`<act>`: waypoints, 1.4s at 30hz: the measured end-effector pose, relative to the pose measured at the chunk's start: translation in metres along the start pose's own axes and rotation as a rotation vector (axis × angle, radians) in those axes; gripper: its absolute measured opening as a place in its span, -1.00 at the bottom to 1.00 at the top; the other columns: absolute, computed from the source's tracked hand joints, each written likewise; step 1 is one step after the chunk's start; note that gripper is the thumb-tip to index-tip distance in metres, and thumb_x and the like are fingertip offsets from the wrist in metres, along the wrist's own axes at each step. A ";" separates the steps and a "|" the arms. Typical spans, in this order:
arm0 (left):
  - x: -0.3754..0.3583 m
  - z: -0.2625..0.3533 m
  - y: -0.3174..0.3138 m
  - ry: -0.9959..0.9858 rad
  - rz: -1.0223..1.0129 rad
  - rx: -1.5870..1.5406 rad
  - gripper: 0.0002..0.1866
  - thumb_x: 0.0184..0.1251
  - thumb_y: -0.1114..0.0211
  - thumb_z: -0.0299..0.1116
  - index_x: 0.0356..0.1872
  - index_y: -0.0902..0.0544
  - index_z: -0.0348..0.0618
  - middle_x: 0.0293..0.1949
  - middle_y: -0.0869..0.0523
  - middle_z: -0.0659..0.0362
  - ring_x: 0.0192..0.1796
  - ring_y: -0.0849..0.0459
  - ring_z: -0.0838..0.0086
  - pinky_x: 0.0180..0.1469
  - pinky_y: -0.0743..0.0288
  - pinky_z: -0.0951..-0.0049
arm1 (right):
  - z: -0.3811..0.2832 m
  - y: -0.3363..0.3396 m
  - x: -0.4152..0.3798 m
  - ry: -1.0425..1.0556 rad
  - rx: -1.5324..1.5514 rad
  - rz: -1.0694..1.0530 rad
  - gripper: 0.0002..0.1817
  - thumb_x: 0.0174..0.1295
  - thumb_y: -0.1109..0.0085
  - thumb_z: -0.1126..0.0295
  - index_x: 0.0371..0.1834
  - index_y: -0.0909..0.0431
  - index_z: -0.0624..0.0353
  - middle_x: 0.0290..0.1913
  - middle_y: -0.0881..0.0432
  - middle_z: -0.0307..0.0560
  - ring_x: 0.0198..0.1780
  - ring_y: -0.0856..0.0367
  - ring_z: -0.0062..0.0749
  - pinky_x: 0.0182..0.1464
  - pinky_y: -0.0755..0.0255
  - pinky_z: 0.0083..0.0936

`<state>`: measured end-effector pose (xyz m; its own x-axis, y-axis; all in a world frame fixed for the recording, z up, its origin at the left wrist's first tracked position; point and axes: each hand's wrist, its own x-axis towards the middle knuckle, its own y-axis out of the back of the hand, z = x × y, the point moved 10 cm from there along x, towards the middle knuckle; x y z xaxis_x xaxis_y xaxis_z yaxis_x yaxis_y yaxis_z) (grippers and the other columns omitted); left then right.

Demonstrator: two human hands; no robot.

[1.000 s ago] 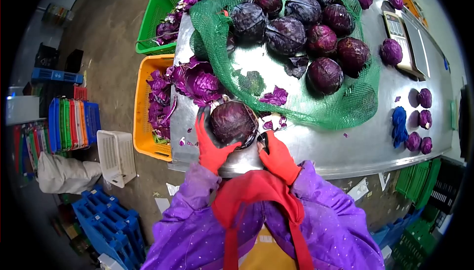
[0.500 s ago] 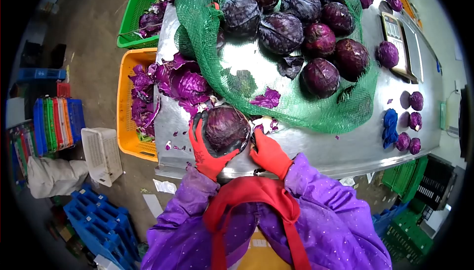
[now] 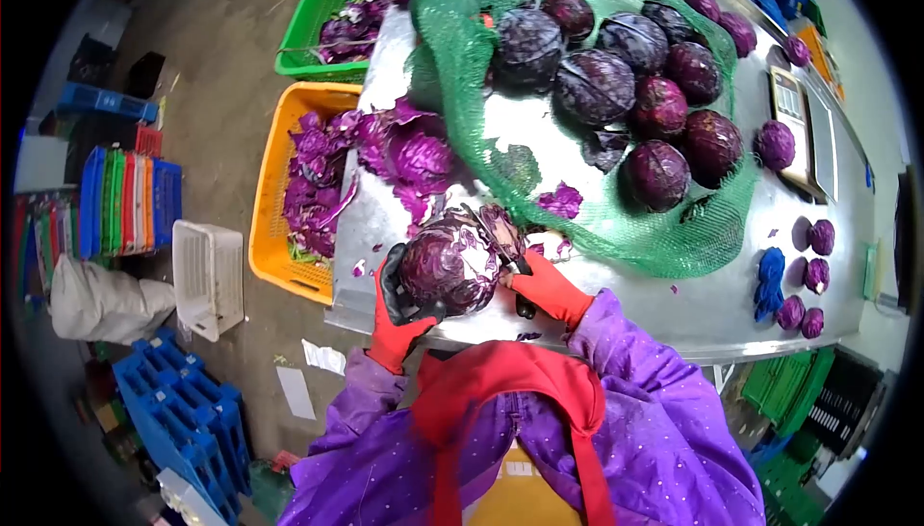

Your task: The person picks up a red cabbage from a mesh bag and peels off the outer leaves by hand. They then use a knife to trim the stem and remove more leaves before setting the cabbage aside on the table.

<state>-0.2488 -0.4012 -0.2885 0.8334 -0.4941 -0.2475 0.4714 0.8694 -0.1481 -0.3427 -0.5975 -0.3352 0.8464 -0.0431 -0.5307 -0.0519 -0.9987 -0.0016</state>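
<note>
Cabbage rolled since a second ago; knife blade now up against its right side. Left hand [image 3: 399, 309] cups red cabbage [image 3: 450, 263], right hand [image 3: 544, 287] clenched on knife [image 3: 502, 240]. Head glossy purple, pale-veined, at near edge of steel table [image 3: 731, 305]. Green net [image 3: 616, 218] behind; concrete floor [image 3: 221, 131].

The red cabbage [image 3: 450, 264] has been turned in the left hand [image 3: 397, 303], and the knife [image 3: 502, 237] has been laid across its top by the right hand [image 3: 545, 287].
</note>
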 end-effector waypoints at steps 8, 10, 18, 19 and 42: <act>0.002 -0.016 0.017 -0.232 0.236 0.138 0.08 -0.14 -0.65 -0.53 0.47 -0.16 -0.20 0.40 -0.29 0.06 0.43 -0.29 0.30 0.47 -0.24 0.27 | -0.060 0.004 -0.001 0.013 -0.087 0.102 -0.32 0.19 -0.15 0.37 0.44 -0.29 0.19 0.13 -0.63 0.15 0.04 -0.63 -0.16 0.10 -0.48 -0.37; 0.008 -0.037 0.031 -0.177 0.275 0.015 0.05 -0.15 -0.64 -0.55 0.44 -0.20 -0.20 0.38 -0.32 0.05 0.39 -0.35 0.31 0.44 -0.29 0.28 | -0.030 0.036 0.013 -0.083 0.018 0.214 -0.44 0.25 -0.21 0.31 0.31 -0.40 0.24 0.01 -0.69 0.04 -0.14 -0.64 -0.33 -0.12 -0.53 -0.42; 0.025 -0.011 0.011 0.000 0.162 -0.104 0.07 -0.18 -0.62 -0.65 0.44 -0.18 -0.13 0.27 -0.36 0.05 0.32 -0.41 0.31 0.33 -0.46 0.30 | -0.109 -0.030 0.013 0.370 -0.625 -0.117 -0.26 0.40 -0.02 0.04 0.54 -0.09 0.16 0.40 -0.27 0.52 0.27 -0.46 0.35 0.36 -0.29 -0.11; 0.028 -0.014 0.013 -0.026 0.167 -0.032 0.09 -0.19 -0.63 -0.66 0.45 -0.16 -0.13 0.28 -0.34 0.05 0.33 -0.40 0.30 0.32 -0.48 0.28 | -0.107 -0.033 0.018 0.334 -0.667 -0.122 -0.26 0.42 0.02 0.01 0.56 -0.05 0.13 0.41 -0.23 0.56 0.29 -0.43 0.39 0.37 -0.28 -0.10; 0.060 0.010 -0.012 -0.130 0.079 0.582 -0.07 -0.13 -0.68 -0.19 0.33 -0.37 -0.14 0.16 -0.43 -0.01 0.23 -0.50 0.16 0.30 -0.42 0.19 | -0.026 0.043 0.079 0.228 -0.226 0.227 -0.47 0.45 0.01 0.11 0.30 -0.44 0.28 -0.05 -0.67 0.13 0.02 -0.62 -0.30 0.13 -0.44 -0.38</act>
<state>-0.2015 -0.4419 -0.2924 0.8834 -0.4553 -0.1115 0.4566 0.7821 0.4240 -0.2649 -0.6446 -0.3551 0.9241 -0.2437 -0.2942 -0.1551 -0.9431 0.2941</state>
